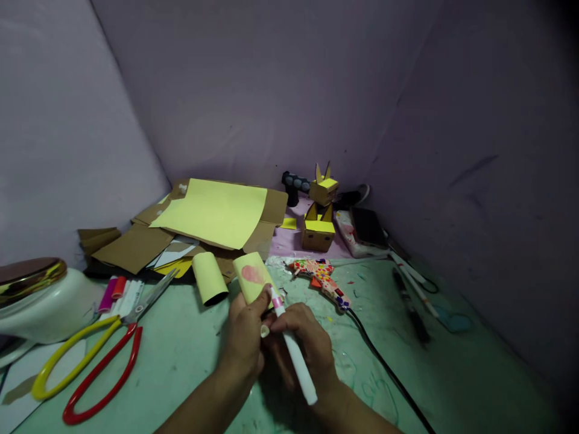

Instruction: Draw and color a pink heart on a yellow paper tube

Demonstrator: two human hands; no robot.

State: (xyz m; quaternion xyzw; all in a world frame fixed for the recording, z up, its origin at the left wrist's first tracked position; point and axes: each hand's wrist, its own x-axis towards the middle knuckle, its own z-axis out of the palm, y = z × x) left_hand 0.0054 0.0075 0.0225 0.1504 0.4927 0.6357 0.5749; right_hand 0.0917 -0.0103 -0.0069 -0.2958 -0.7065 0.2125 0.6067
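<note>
Plain, smooth walls (289,90) in muted lilac fill the upper half of the frame, above a pale green table (181,367) whose surface is scuffed and marked with drawn lines. At centre left lies a loose, layered pile of stiff brown cardboard (129,247), topped by a broad sheet of yellow paper (217,211) with one curved edge. A rounded white object (58,307) with a glossy, gold-rimmed top sits at the left edge, and just beside it scissors (132,315) lie half open, with metal blades and looped handles, one yellow, one red.

In the lower centre, the left hand (244,328) pinches a yellow paper-covered tube (253,274) between thumb and fingers; a soft pink heart marks its matte side. The right hand (312,334) grips a slim white marker (296,358) with a pink band, its tip end up near the left thumb; whether it touches the tube, I cannot tell.

Right of the tube lies a glue gun (319,276) wrapped in a busy floral pattern, its black cord running to the bottom edge. A second yellow tube (208,277), hollow and upright but leaning, stands just left of the first. Behind, a boxy cardboard figure (318,237) has pointed ears and a flat yellow top.
</note>
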